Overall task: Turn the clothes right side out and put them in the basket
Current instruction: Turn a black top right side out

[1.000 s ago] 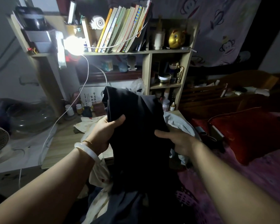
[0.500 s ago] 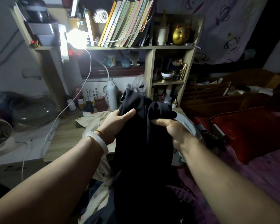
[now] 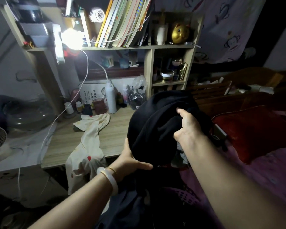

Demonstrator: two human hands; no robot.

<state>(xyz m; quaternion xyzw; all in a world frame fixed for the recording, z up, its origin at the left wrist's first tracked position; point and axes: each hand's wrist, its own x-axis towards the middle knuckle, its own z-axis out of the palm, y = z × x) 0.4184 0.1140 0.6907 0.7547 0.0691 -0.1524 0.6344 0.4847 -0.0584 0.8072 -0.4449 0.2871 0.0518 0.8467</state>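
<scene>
From my head camera, the black garment [image 3: 157, 128] hangs bunched between my hands above the counter's [image 3: 82, 141] right edge, its length running from upper right down toward me. My right hand [image 3: 187, 128] clutches the upper fold; my left hand [image 3: 130, 161] grips the lower edge, nearer the purple basket [image 3: 186, 197] just below, so the drop looks short and straight down.
</scene>
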